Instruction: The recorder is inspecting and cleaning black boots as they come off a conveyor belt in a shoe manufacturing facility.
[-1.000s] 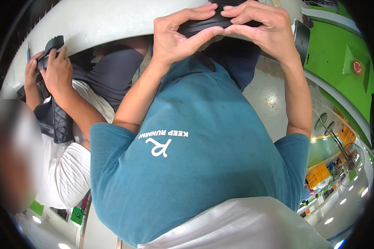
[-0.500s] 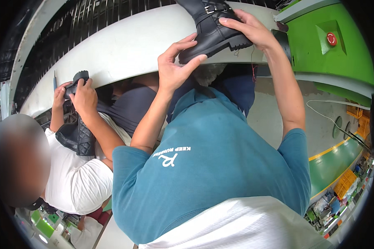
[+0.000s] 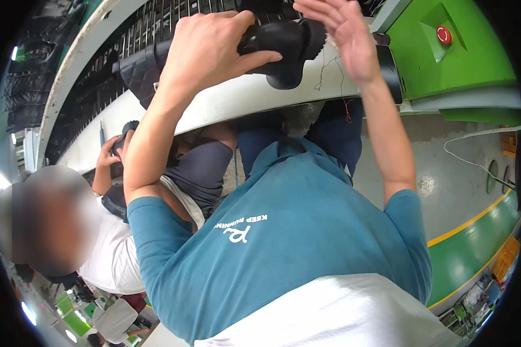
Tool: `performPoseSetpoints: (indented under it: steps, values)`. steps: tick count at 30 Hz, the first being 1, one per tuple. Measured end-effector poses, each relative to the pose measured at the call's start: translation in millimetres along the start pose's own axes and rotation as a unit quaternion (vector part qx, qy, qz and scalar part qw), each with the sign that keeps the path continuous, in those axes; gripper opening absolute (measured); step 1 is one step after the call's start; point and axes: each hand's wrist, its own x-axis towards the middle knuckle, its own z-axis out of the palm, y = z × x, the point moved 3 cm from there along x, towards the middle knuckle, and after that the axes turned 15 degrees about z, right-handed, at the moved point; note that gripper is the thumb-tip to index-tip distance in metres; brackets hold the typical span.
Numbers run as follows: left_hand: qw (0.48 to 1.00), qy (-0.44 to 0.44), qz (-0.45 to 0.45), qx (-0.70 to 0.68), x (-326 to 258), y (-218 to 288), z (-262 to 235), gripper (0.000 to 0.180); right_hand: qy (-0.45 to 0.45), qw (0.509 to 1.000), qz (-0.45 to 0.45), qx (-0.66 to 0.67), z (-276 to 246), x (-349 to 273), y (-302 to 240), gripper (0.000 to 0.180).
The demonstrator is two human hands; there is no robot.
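Observation:
A black boot [image 3: 283, 46] is over the white-edged conveyor, its ridged sole edge toward the right. My left hand [image 3: 211, 49] grips it from the left, thumb along its near side. A black quilted piece [image 3: 140, 69] shows left of my left wrist; whether it is the same boot's shaft I cannot tell. My right hand [image 3: 347, 40] is raised just right of the boot with its fingers stretched out, holding nothing. Thin loose threads [image 3: 330, 66] trail over the white edge between the boot and my right wrist.
The white conveyor edge [image 3: 208, 110] curves before me, with metal rollers behind. A green machine housing [image 3: 463, 46] with a red button [image 3: 444, 34] stands at right. On the left, a co-worker's hands [image 3: 116, 151] hold a dark shoe part near a blue-handled tool [image 3: 102, 136].
The boot has been turned and no longer stands upright. My left hand has moved up and left around it. My right hand has come off the boot and its fingers have straightened.

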Motion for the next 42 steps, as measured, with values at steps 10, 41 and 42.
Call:
performPoseSetpoints:
  steps: [10, 41, 42]
  values:
    - [0.998, -0.05, 0.036, -0.025, 7.2, 9.4, -2.2, 0.062, 0.069, 0.978, -0.055, 0.191, 51.5, 3.2, 31.9, 0.076]
    - [0.992, 0.066, 0.051, -0.099, -6.4, -11.2, 31.9, 0.058, 0.141, 0.986, -0.041, 0.077, 62.1, 9.1, 29.2, 0.07]
    - [0.982, 0.131, 0.056, -0.12, -16.2, -12.1, 34.4, 0.06, 0.15, 0.984, -0.084, 0.04, 67.4, 5.2, 25.1, 0.073]
